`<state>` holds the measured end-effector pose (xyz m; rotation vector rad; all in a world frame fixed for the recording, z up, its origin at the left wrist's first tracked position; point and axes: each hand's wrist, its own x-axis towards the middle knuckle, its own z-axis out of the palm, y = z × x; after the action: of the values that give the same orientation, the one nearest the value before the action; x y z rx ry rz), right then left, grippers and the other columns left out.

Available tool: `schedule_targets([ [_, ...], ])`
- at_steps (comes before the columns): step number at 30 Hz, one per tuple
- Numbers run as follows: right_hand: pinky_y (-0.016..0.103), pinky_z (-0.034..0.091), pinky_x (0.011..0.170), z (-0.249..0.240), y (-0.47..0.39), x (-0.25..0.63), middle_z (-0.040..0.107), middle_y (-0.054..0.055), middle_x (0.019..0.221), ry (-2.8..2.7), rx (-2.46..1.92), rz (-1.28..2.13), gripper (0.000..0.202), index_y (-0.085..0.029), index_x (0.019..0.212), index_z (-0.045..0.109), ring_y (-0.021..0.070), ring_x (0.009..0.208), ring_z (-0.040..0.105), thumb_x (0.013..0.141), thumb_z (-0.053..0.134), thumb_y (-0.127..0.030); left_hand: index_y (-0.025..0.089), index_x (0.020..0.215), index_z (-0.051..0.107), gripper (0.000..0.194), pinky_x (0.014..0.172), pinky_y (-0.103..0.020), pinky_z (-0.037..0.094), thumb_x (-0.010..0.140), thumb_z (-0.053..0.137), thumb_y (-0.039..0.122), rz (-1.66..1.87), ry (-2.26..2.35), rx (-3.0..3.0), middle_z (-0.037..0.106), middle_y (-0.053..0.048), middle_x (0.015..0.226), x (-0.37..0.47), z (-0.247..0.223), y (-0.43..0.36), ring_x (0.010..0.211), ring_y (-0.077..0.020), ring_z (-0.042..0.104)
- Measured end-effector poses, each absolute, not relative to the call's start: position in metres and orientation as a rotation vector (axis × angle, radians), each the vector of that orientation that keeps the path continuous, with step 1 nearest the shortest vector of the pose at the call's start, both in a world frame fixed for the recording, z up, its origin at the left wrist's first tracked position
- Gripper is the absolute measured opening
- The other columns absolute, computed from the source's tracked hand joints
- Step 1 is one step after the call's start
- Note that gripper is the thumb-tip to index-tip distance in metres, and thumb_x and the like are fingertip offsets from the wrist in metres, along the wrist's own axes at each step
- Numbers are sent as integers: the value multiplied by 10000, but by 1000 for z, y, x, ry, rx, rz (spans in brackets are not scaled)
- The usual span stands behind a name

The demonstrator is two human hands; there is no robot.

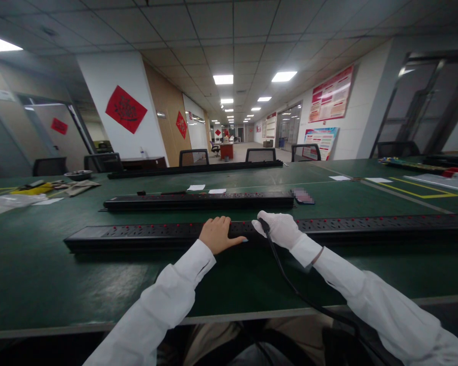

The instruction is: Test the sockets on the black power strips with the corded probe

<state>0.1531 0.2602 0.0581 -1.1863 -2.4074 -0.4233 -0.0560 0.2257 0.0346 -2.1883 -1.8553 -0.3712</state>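
A long black power strip (148, 234) with red dots along its top lies across the table before me. My bare left hand (217, 235) grips it near the middle, fingers bent over the top and thumb stretched along the front side. In a white glove, my right hand (280, 230) is closed around a black power plug (264, 224) at the strip's top. Whether its pins sit in a socket is hidden. From the plug a black cable (284, 277) runs down over the table edge towards my lap.
Behind lies a shorter power strip (198, 202), with a blurred phone-like item (303, 196) at its right end. Farther back is another long black bar (198, 169). White papers (196, 187) lie about. Plastic bags and a bowl (78, 175) are at left; chairs (194, 157) stand beyond the green table (110, 290).
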Motion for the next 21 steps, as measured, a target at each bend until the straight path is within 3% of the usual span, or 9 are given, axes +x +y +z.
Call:
schedule_targets([
  [21, 224, 218, 507, 56, 261, 152, 630, 8, 648, -2375, -1185, -435, 435, -219, 844, 564, 113, 562, 548, 864, 249, -519, 154, 975, 542, 765, 754, -374, 390, 646, 282, 793, -377, -1848, -2198, 596, -111, 912, -57, 35, 226, 851, -262, 556],
])
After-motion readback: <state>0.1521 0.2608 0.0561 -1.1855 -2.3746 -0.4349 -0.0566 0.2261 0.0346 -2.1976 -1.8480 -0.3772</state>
